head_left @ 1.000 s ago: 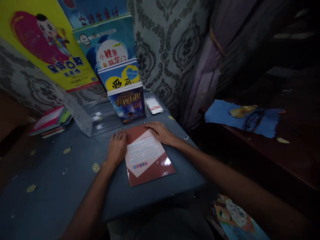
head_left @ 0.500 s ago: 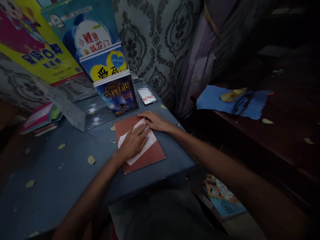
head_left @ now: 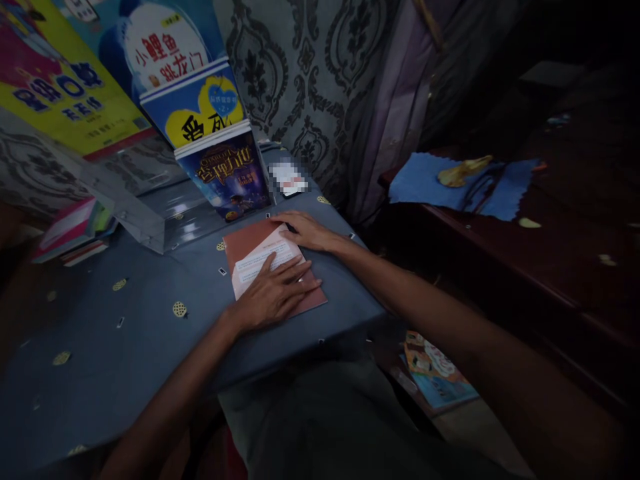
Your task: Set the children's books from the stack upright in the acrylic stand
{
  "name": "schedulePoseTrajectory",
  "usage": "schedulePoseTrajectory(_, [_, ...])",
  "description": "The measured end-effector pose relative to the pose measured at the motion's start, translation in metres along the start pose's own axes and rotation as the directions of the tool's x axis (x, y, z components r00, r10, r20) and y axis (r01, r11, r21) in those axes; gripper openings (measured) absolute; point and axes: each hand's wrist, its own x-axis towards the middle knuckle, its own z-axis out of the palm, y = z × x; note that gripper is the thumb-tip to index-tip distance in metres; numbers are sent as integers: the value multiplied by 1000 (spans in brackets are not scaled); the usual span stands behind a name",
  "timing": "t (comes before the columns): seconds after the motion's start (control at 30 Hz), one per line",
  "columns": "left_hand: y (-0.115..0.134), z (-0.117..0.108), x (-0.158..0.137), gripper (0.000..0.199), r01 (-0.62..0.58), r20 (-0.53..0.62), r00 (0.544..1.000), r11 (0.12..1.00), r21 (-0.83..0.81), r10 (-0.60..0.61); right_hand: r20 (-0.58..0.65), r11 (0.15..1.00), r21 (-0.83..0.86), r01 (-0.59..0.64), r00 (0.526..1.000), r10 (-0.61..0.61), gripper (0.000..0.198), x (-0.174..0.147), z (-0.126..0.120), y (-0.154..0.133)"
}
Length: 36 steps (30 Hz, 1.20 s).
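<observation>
A reddish-brown booklet (head_left: 243, 241) lies flat near the table's right edge. On top of it rests a printed white sheet of paper (head_left: 263, 263), set at a slant to the booklet. My left hand (head_left: 275, 290) is spread flat over the lower part of the sheet, fingers pointing right and apart. At the upper right corner of the booklet, my right hand (head_left: 306, 232) lies with fingers stretched out, touching the sheet's upper edge. Part of the sheet and the booklet's lower corner are hidden under my left hand.
A clear acrylic rack (head_left: 150, 223) holds upright picture books, the front one a dark blue book (head_left: 227, 177). A blurred white card (head_left: 289, 179) lies beside it. Booklets (head_left: 75, 230) are stacked at left. On the dark red surface (head_left: 550, 267) at right lies a blue cloth (head_left: 425, 180).
My left hand has slid down and to the right across the sheet, uncovering printed lines. My right hand stays near the upper corner. The view has shifted slightly.
</observation>
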Motion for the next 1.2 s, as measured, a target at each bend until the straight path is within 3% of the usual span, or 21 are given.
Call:
schedulePoseTrajectory(0.17, [6,3,-6,40,-81,5,997,997,12,81,-2,1000,-1,6,1000,-6,52,-1,1,1])
schedulePoseTrajectory(0.47, [13,-1,-7,38,-51,-9,999,998,-22,51,-10,999,-20,45,999,-45,50,-1,4,6])
schedulePoseTrajectory(0.53, [3,-4,-9,38,-4,-46,999,998,-58,1,-12,998,-25,50,999,-51,49,-1,4,5])
schedulePoseTrajectory(0.63, [-35,-4,-15,38,133,-173,975,990,-56,-141,-20,998,-24,58,998,-58,48,-1,4,4])
schedulePoseTrajectory(0.73, [-80,-1,-21,40,372,-323,876,928,-17,-357,-20,998,-30,57,998,-58,49,0,3,3])
schedulePoseTrajectory(0.83, [-106,2,-26,43,424,-333,851,905,-22,-407,-13,997,-66,50,999,-51,48,1,5,0])
schedulePoseTrajectory(1.03, [-106,3,-29,46,403,-297,871,915,-20,-391,14,966,-255,39,999,-37,49,-23,15,-20])
schedulePoseTrajectory(1.2, [-108,8,-28,45,409,-316,863,912,-18,-394,100,919,-349,182,983,-157,52,-78,11,-45])
